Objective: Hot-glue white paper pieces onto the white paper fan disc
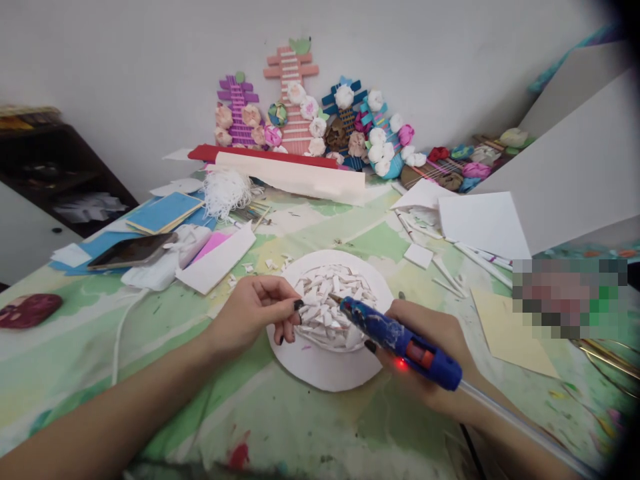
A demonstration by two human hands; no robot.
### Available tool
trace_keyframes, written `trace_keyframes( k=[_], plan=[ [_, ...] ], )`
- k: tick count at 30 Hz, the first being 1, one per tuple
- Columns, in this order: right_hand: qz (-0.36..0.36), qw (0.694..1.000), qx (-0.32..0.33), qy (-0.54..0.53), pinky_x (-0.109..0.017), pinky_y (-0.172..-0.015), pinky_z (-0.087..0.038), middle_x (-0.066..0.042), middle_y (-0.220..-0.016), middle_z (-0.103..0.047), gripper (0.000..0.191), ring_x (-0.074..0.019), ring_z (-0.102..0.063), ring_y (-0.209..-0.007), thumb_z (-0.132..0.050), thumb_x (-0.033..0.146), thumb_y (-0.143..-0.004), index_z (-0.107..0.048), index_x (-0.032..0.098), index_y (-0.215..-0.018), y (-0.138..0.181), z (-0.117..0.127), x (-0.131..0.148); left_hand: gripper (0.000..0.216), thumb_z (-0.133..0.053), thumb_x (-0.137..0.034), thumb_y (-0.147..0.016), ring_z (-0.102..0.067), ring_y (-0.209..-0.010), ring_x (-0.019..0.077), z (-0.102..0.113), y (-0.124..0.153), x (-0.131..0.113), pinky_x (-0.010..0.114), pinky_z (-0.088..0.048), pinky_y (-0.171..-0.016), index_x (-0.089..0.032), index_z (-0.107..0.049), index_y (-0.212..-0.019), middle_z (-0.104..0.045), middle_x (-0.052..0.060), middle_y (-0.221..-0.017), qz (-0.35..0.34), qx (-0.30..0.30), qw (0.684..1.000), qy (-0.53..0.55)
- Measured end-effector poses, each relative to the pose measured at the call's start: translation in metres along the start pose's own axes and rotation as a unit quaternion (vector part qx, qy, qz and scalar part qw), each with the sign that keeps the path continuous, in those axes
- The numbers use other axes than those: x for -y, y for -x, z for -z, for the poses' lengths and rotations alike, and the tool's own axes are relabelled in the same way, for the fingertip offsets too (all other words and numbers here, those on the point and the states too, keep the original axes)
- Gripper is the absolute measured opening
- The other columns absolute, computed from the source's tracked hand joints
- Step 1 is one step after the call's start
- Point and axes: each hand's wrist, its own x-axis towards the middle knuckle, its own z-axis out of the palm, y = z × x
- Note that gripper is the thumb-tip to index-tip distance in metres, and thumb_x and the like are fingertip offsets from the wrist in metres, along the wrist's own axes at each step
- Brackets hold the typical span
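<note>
In the middle of the table lies a round white card disc [325, 375]. Many small white paper scraps [320, 293] cover a raised round part on top of it. My right hand [437, 327] is wrapped round a blue hot glue gun [377, 330], whose red light glows and whose clear glue stick [505, 413] sticks out behind. The nozzle points left, over the scraps. At the disc's left edge, my left hand [263, 307] has thumb and forefinger pinched together beside the scraps. Whatever is between those fingertips, if anything, is too small to make out.
On the left are a phone [133, 251], a white power strip [157, 267], blue sheets [165, 212] and white string [227, 193]. White card [483, 223] and paper rolls [483, 263] lie right, near a yellow sheet [510, 333]. Paper-flower crafts [295, 113] line the wall.
</note>
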Motion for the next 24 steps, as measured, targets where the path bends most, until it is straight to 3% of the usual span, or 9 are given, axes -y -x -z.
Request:
trace_keyframes(
  k=[5, 11, 18, 24],
  plan=[
    [-0.047, 0.993, -0.100, 0.032, -0.023, -0.046, -0.032, 0.003, -0.056, -0.047, 0.012, -0.0094, -0.041, -0.049, -0.059, 0.021, -0.071, -0.048, 0.021, -0.067, -0.001, 0.006, -0.002, 0.012, -0.064, -0.023, -0.071, -0.055, -0.039, 0.0088, 0.011, -0.001, -0.011, 0.016, -0.043, -0.036, -0.012, -0.063, -0.069, -0.062, 0.000, -0.050, -0.069, -0.112, 0.986, -0.101],
    [-0.068, 0.987, -0.144, 0.033, -0.023, -0.044, -0.031, 0.004, -0.053, -0.045, 0.015, -0.0088, -0.038, -0.045, -0.062, 0.023, -0.070, -0.049, 0.021, -0.064, -0.002, 0.010, -0.002, 0.013, -0.068, -0.025, -0.064, -0.046, -0.040, 0.0056, 0.017, -0.007, -0.011, 0.014, -0.034, -0.036, -0.013, -0.068, -0.066, -0.060, -0.001, -0.048, -0.086, -0.201, 0.952, -0.213],
    [-0.089, 0.971, -0.217, 0.038, -0.024, -0.043, -0.030, 0.004, -0.051, -0.045, 0.013, -0.0093, -0.038, -0.045, -0.063, 0.024, -0.070, -0.053, 0.021, -0.065, -0.004, 0.015, -0.005, 0.013, -0.065, -0.024, -0.065, -0.040, -0.041, 0.0054, 0.007, -0.018, 0.000, 0.015, -0.029, -0.038, -0.015, -0.073, -0.071, -0.054, -0.003, -0.044, -0.127, -0.177, 0.925, -0.311],
    [-0.078, 0.972, -0.213, 0.058, -0.024, -0.044, -0.032, 0.004, -0.051, -0.047, 0.010, -0.0095, -0.040, -0.044, -0.062, 0.025, -0.070, -0.054, 0.021, -0.065, -0.005, 0.019, -0.006, 0.015, -0.063, -0.025, -0.067, -0.045, -0.042, 0.0070, -0.003, -0.032, -0.004, 0.016, -0.033, -0.041, -0.016, -0.074, -0.071, -0.060, 0.000, -0.046, -0.172, -0.132, 0.895, -0.391]
  ],
)
